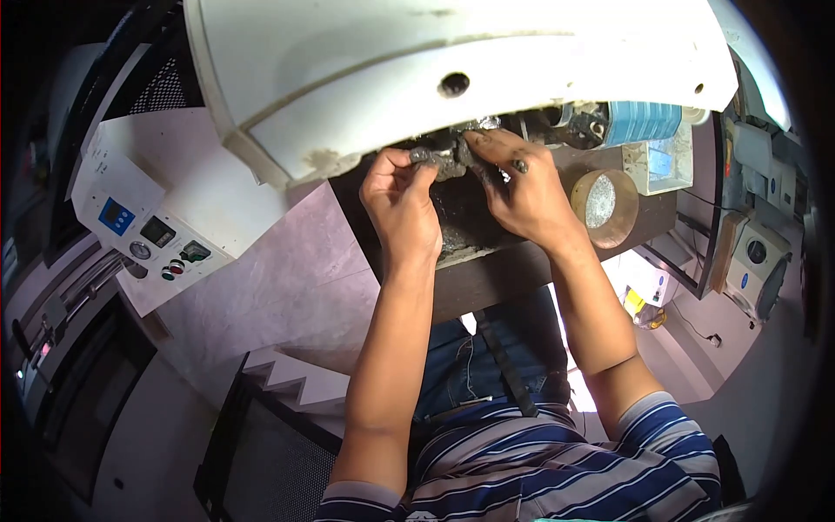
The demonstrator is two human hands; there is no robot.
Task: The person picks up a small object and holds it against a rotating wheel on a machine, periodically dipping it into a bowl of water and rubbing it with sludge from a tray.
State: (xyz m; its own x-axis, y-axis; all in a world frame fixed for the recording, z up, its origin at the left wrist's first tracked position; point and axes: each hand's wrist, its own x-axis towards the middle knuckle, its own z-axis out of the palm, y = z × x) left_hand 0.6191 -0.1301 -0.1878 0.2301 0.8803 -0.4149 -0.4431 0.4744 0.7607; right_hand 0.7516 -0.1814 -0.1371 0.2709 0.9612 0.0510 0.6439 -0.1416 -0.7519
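Note:
Under the edge of a large white machine cover [487, 74], both my hands are raised close together. My left hand [400, 209] is closed, thumb and fingers pinching a dark, grimy grey piece [448, 165]. My right hand [526, 187] has its fingers bent around the other end of that piece, where a shiny metal part sits under the cover. Black smears mark the right fingers. The cover and the fingers hide much of the piece, so its kind cannot be made out. Below the hands lies a dark, dirty work surface [461, 230].
Right of my hands stand a round tan bowl [622, 224] with whitish grains, a clear plastic box [674, 165] and a ribbed blue cylinder [644, 123]. At left is a white control box [156, 230] with a gauge and buttons. A dark mesh panel [270, 452] stands lower left.

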